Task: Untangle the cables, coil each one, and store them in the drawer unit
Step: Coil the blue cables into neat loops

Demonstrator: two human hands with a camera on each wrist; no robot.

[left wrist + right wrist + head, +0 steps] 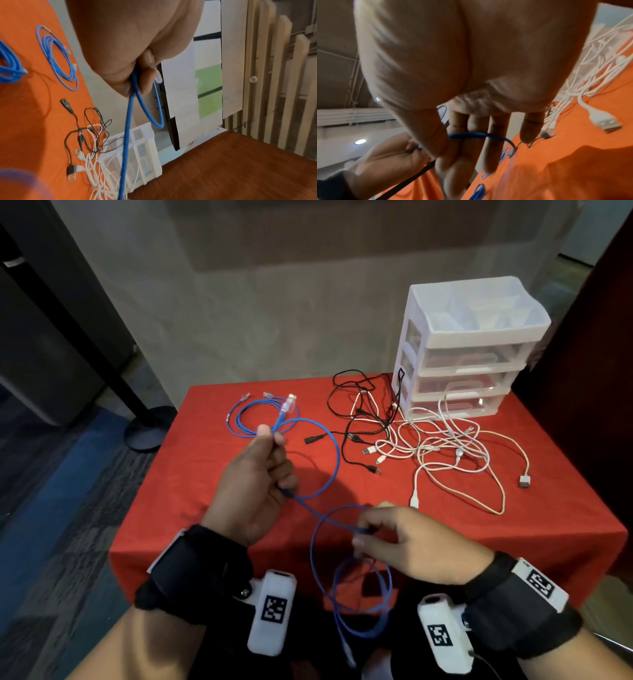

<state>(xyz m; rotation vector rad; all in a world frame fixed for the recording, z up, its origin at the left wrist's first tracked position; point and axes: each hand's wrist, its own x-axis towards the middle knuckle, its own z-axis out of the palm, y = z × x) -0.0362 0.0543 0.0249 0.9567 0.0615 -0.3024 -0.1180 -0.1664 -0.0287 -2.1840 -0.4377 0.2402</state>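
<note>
Coiling a blue cable [334, 463] above the worktop [191, 474]: the left hand [253, 484] grips it near the plug to anchor the loop, while the right hand [407, 546] pinches the slack lower down, feeding it round.

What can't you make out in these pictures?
- Drawer unit contents: head view, hazy translucent fronts.
- Far end of the blue cable: head view, blurred below the table edge.
- Right hand fingertip hold: right wrist view, palm blocks it.
- White cables: count lost in the tangle.
</note>
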